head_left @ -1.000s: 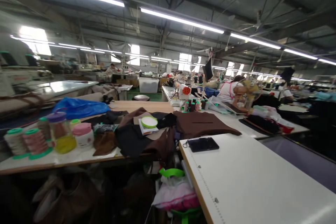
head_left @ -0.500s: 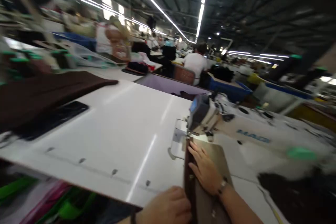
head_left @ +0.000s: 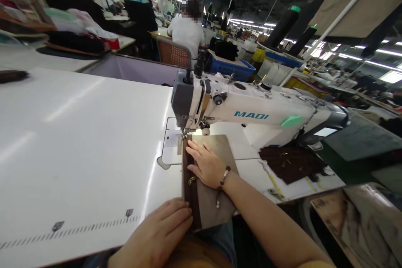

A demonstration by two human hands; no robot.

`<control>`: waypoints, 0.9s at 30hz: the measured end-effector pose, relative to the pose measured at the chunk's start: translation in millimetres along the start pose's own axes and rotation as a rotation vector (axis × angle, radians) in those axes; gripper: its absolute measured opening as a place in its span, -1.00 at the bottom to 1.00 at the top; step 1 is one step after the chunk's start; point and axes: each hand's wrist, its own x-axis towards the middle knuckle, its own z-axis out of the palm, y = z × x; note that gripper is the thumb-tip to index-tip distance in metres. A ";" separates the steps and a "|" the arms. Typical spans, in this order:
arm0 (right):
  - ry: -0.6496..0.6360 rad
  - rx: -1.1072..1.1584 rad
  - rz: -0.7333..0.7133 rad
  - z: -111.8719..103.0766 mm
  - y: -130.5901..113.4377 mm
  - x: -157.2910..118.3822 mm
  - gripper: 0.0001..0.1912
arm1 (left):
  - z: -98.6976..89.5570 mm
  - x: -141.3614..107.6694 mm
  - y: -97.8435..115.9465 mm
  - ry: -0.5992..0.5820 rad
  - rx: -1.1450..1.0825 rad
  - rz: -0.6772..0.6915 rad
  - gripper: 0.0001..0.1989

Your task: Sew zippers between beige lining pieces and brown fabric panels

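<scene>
A flat grey-brown fabric piece [head_left: 216,213] with a dark brown strip [head_left: 192,201] along its left edge lies on the white table [head_left: 94,142]. Its far end is at the needle area of a white sewing machine [head_left: 226,104]. My right hand [head_left: 207,165] rests flat on the fabric near the needle, fingers spread, a beaded bracelet at the wrist. Near the table's front edge, my left hand [head_left: 163,226] has its fingers together, gripping the near end of the strip; the thumb is hidden.
A dark brown fabric pile [head_left: 292,163] and a yellow tape [head_left: 276,186] lie right of the machine. Behind it are a blue crate [head_left: 229,67], a chair [head_left: 174,52] and a seated person in white [head_left: 186,33]. Ruler marks [head_left: 94,227] run along the front edge.
The view has swung right, so the machine and both hands appear further left. Both hands keep their places on the fabric. The large brown cloth at the left is now mostly out of view.
</scene>
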 end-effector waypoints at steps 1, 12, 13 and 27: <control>0.000 -0.003 0.000 0.0 0.2 0.3 -0.48 | 0.5 -1.2 0.1 -0.006 0.003 0.000 -0.65; -0.007 0.009 -0.008 0.9 3.3 -1.1 -0.49 | 7.4 -5.1 1.2 0.022 -0.058 -0.041 -0.77; -0.010 0.013 -0.007 1.0 3.5 -1.2 -0.49 | 7.6 -5.5 1.1 0.016 -0.065 -0.048 -0.78; 0.005 -0.025 0.001 -1.4 -1.0 -1.4 -0.48 | -1.4 2.4 4.4 0.000 -0.046 -0.040 -0.68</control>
